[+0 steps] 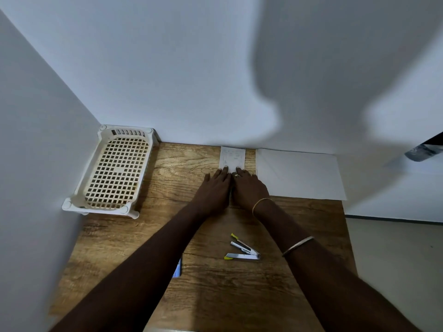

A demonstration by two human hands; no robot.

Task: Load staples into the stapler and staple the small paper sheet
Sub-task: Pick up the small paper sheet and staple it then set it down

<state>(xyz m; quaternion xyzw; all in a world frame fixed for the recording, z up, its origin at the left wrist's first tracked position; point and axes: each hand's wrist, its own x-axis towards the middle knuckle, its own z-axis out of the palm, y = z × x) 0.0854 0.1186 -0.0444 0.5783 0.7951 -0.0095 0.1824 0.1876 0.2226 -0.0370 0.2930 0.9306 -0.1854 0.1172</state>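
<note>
Pressing flat, fingers straight, left hand [214, 188] & right hand [249, 188] pin small paper sheet [232, 156]; stapler [243, 249] lies open nearby.

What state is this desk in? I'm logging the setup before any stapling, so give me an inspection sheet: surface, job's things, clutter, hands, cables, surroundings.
Surface: wooden table.
Job's things: small paper sheet at the far edge by the wall; stapler lying swung open nearer the person, untouched; staples inside cannot be told.
Clutter: white plastic basket far left; large white sheet right of the small one; dark flat object partly under the left forearm.
Hands: left hand and right hand side by side, fingers straight, fingertips on the small sheet's near edge.
Cables: nothing seen.
Surroundings: white walls behind and left; floor to the right.
</note>
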